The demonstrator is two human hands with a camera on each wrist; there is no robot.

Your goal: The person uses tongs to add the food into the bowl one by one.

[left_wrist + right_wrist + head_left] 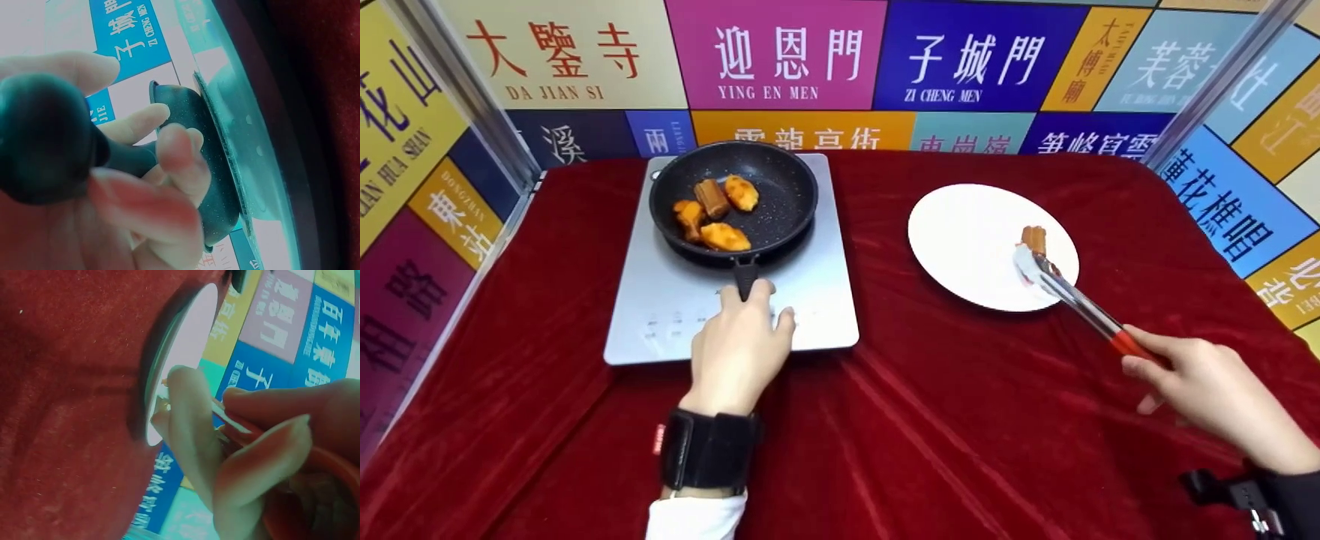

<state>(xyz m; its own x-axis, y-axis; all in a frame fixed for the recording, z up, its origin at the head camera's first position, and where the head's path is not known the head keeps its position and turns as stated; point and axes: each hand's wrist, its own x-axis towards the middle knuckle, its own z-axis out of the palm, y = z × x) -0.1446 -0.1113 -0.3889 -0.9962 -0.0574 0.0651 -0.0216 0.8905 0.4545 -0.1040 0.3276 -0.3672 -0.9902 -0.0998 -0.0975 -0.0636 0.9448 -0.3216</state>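
Note:
My left hand point(742, 349) grips the handle point(745, 277) of a black frying pan point(776, 217). Several food pieces lie in the pan: a brown ribbed piece point(711, 199) among golden-brown chunks point(725, 237). In the left wrist view, fingers curl about the dark handle point(132, 158), with the pan's side point(208, 169) beyond. My right hand point(1222, 382) holds metal tongs point(1084, 304) with a red handle. Their whitish tips are low over a round white plate point(967, 247), right at another brown ribbed piece point(1033, 238). Fingers hide much of the tongs in the right wrist view.
Under the pan is a silver-white induction cooker point(810, 322) with a flat top. Dark red cloth point(930, 390) covers the table. Panels with coloured signs point(787, 56) stand behind and at both sides, joined by metal posts point(1222, 82).

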